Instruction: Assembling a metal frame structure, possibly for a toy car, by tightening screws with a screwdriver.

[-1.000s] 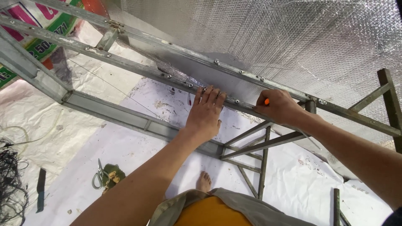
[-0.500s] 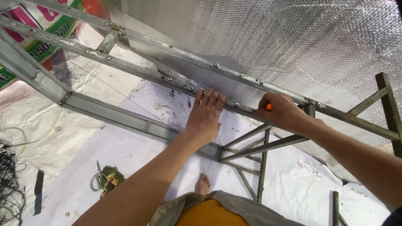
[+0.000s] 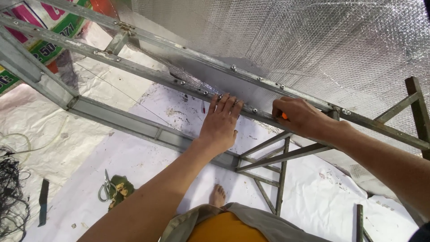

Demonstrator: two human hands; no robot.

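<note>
Two hands at a metal frame rail [image 3: 188, 85], left hand [image 3: 220, 123] lay open and flat against it, right hand [image 3: 299, 117] gripped an orange-handled tool [image 3: 284, 116].

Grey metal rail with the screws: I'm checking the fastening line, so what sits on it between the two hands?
In the head view, a short bare stretch of the grey metal rail with one screw head lies between the left hand and the right hand.

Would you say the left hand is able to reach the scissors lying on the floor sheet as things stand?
Probably not without stepping down. The left hand lies flat on the metal rail up by the foil sheet, while the scissors lie far below, down by the person's bare foot.
</note>
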